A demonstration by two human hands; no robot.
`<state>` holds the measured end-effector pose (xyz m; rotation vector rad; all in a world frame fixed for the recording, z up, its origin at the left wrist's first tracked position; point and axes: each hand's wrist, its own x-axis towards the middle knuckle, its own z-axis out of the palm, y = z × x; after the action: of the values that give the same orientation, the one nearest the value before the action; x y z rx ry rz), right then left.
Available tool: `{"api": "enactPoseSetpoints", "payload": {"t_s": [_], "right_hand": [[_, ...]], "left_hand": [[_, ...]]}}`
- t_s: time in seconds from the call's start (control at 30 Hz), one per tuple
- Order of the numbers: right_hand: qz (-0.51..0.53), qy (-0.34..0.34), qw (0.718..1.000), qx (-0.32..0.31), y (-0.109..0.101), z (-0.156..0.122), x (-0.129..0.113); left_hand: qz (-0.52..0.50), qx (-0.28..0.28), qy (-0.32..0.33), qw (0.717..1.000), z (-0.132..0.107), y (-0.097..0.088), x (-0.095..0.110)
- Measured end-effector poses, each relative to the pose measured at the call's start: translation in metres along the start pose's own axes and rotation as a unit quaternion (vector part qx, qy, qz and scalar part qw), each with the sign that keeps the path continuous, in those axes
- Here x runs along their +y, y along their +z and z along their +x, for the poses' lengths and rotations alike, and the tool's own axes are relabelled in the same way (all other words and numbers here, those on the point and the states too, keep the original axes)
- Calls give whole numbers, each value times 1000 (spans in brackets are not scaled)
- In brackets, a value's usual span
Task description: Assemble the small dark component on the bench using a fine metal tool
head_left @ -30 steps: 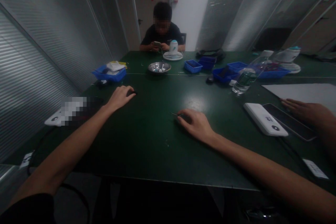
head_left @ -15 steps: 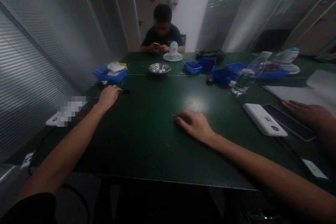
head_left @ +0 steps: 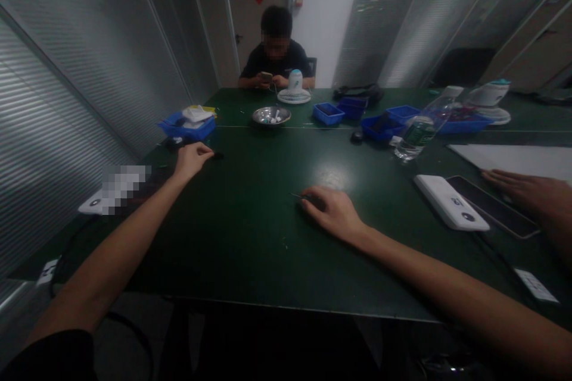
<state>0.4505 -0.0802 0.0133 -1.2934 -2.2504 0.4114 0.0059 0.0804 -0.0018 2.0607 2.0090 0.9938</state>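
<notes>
The left hand (head_left: 191,161) reaches farther forward, fingers bent, while the right hand (head_left: 330,209) curls its fingers inward.

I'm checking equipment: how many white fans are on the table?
2: one white fan beyond the metal bowl, another white fan right of the plastic bottle. Others could be hidden.

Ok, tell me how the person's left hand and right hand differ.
The left hand is at a small black item, perhaps touching it; the right hand holds a thin tool, its tip sticking out.
The left hand reaches farther out, near a blue tray; the right hand is closer to the near edge of the green table.
Both are bare.
</notes>
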Motion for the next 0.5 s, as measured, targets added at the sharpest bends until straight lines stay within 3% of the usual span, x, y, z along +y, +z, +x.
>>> {"api": "enactPoseSetpoints", "payload": {"t_s": [0.13,0.5], "right_hand": [[-2,3,1000,-6,0,0,0],[-6,13,1000,-16,-2,0,-2]], "left_hand": [[-43,-5,-26,999,0,0,10],[-2,-40,-14,999,-5,14,19]]}}
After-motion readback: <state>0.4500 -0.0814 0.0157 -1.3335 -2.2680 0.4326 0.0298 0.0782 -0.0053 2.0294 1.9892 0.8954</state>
